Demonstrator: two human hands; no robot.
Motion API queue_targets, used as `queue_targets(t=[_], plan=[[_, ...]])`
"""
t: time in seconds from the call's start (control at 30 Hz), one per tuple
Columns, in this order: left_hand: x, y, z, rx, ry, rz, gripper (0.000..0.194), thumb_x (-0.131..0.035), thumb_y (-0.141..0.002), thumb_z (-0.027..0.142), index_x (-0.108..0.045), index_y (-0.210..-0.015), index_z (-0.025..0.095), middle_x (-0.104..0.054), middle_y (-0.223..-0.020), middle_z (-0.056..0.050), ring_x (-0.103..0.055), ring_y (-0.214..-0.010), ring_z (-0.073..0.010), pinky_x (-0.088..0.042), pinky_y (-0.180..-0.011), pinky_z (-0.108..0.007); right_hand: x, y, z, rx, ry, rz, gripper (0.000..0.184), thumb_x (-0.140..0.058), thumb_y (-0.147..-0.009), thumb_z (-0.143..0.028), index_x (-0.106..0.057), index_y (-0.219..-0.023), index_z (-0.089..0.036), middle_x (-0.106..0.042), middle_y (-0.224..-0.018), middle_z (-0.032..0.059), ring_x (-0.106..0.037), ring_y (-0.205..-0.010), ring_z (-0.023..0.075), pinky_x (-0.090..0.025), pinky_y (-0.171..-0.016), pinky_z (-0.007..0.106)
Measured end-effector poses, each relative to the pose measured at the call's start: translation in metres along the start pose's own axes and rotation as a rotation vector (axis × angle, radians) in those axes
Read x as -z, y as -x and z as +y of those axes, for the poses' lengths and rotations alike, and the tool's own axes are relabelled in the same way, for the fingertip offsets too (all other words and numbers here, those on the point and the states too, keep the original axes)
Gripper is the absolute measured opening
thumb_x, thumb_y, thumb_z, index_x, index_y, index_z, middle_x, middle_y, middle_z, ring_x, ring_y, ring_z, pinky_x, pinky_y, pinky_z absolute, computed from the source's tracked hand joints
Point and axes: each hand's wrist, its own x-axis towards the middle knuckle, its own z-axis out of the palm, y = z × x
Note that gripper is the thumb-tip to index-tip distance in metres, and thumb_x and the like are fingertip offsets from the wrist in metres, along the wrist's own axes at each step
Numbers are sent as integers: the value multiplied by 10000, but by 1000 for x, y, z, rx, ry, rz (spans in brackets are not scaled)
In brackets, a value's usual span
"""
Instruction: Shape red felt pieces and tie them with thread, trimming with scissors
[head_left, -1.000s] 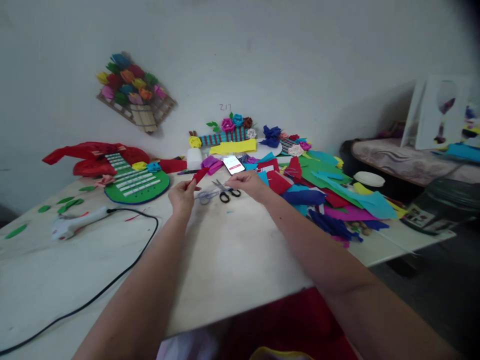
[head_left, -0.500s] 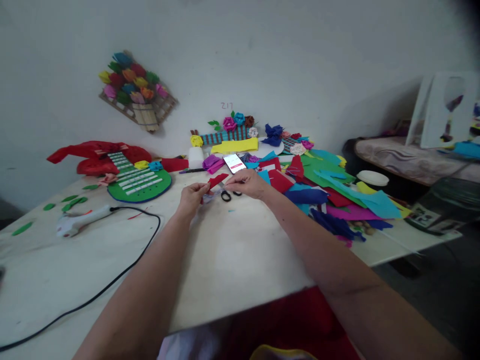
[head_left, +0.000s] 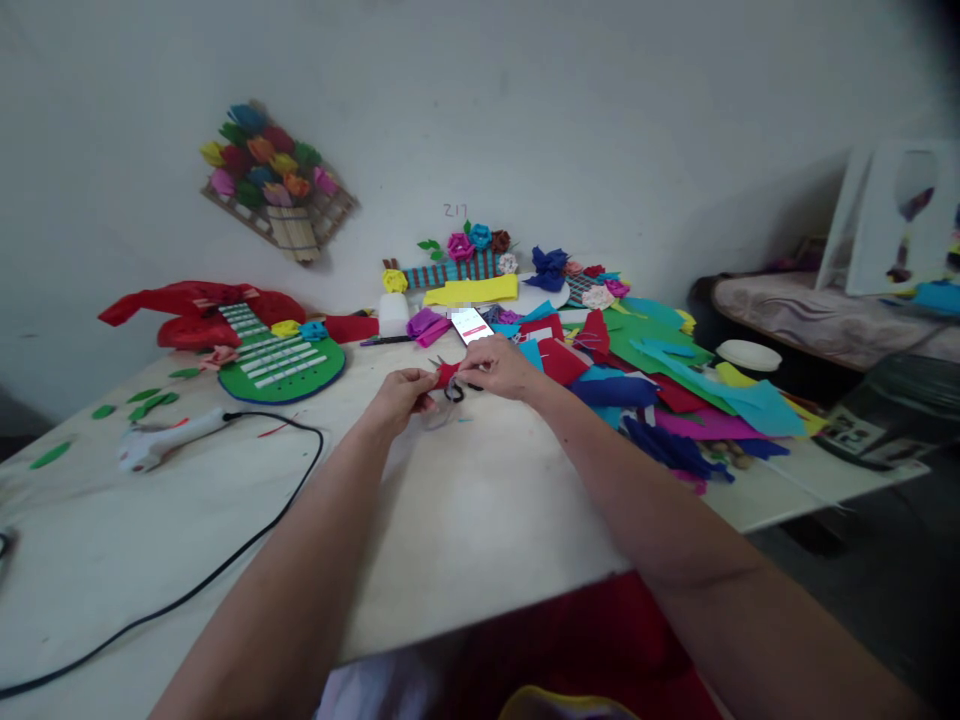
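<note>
A small red piece (head_left: 447,375) is pinched between the thumb and fingers of the left hand (head_left: 409,392), held just above the surface (head_left: 480,530). The fingers of the right hand (head_left: 495,368) are bent in toward its other side; whether the piece is gripped there too, or something finer, cannot be told at this size. A pair of black-handled scissors (head_left: 455,392) is partly hidden behind the piece and the right hand. Beyond the hands, a lit phone (head_left: 472,327) is laid near a folded magenta paper (head_left: 427,328) and a white block (head_left: 393,315). To the right, coloured sheets and scraps (head_left: 611,391) are heaped in red, blue, green and magenta. To the left, a green guitar-shaped panel (head_left: 326,370) is crossed by white strips, and nearer, a white glue gun (head_left: 176,437) is joined to a black cord (head_left: 225,577). Green leaf shapes (head_left: 156,407) are scattered beside it. On the wall, a bouquet of colourful flowers (head_left: 262,165) is mounted.
</note>
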Motion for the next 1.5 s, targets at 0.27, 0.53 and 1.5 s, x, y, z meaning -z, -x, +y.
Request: queue_targets(t=[0.27,0.53,1.5], plan=[[-5,4,-1,247,105,-201,90,-502,-776,96,-542,-848,61,-672,-747,-196,-668,-652,-208,-495,-490,-199,-2,0,5,-62,22,26,133,-584,-726,-231,-687,-671,-168,-637,-644,9,-506,-617,106,-329,-611,235],[2,3,-2,254,83,-283,130,-510,-797,119,-566,-892,50,-679,-767,-195,-671,-681,-207,-524,-571,-218,-1,3,9,-194,-86,48,120,-583,-708,-216,-678,-671,-152,-634,-635,20,-527,-627,116,-349,-593,232],[7,9,-2,188,109,-476,66,-620,-711,146,-596,-733,88,-686,-741,-164,-666,-649,-208,-516,-598,-256,3,9,13,-434,-496,-52,182,-649,-626,-301,-661,-666,-124,-562,-534,-2,-473,-509,92,-388,-524,241]])
